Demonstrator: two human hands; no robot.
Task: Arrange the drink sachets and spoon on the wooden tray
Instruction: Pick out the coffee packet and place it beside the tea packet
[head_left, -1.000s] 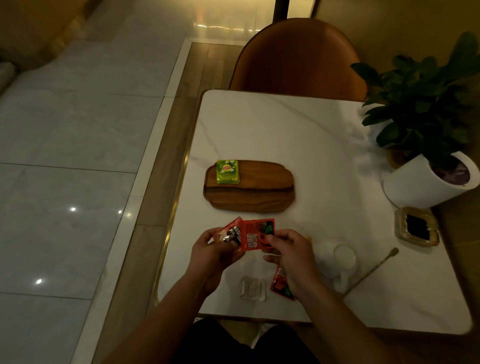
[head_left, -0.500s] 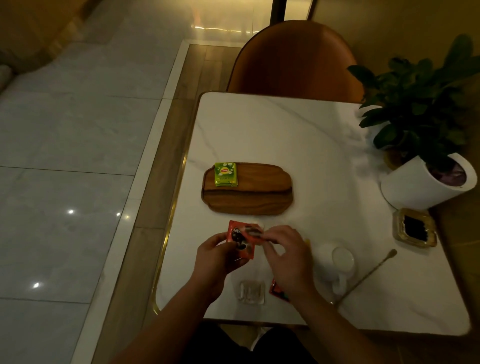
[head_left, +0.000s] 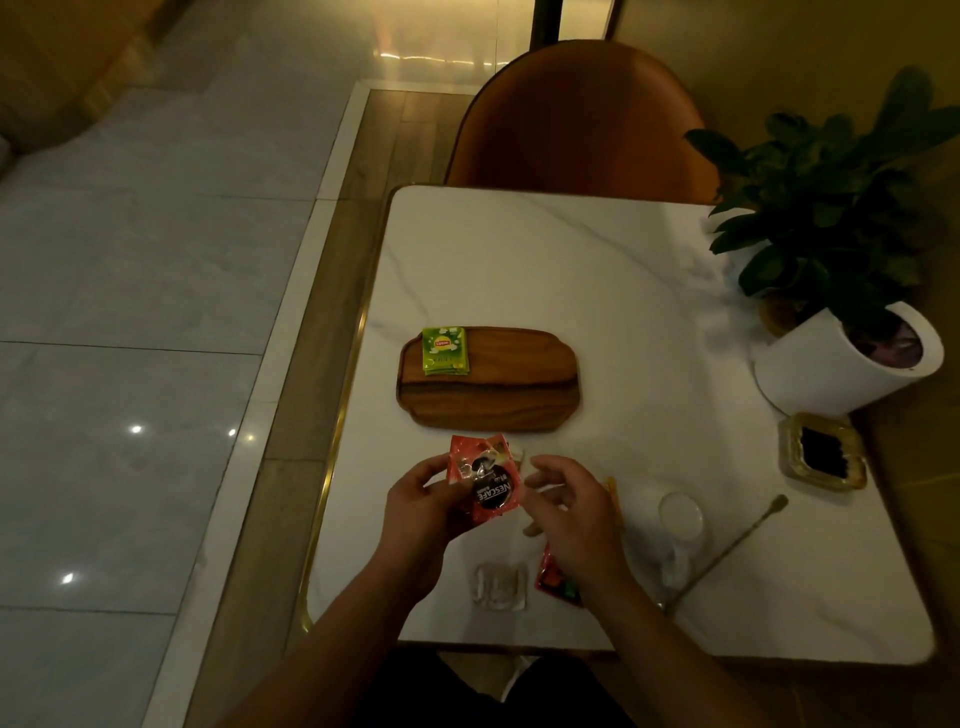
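1. Left hand (head_left: 423, 512): we see its thumb and fingers pinching the Nescafe sachet (head_left: 485, 480) by the left edge. The sachet is held above the table (head_left: 519, 260), just on the near side of the wooden tray (head_left: 519, 395) and not touching it.

2. Right hand (head_left: 566, 506): it hovers just beside the sachet with its fingers loosely curled and spread, gripping nothing.

3. Tray: we find the green Lipton sachets (head_left: 444, 351) lying flat on its far-left corner (whether one or several, we cannot tell).

4. Second red sachet (head_left: 556, 577): it lies on the table, partly hidden under the right wrist, next to a small glass dish (head_left: 498, 587).

5. Spoon (head_left: 727, 551): it is long-handled and lies diagonally on the table to the right of the white mug (head_left: 678, 525), well apart from the tray.

6. Right edge of the table: we note a potted plant (head_left: 841, 364) and, nearer, an ashtray (head_left: 823, 452).
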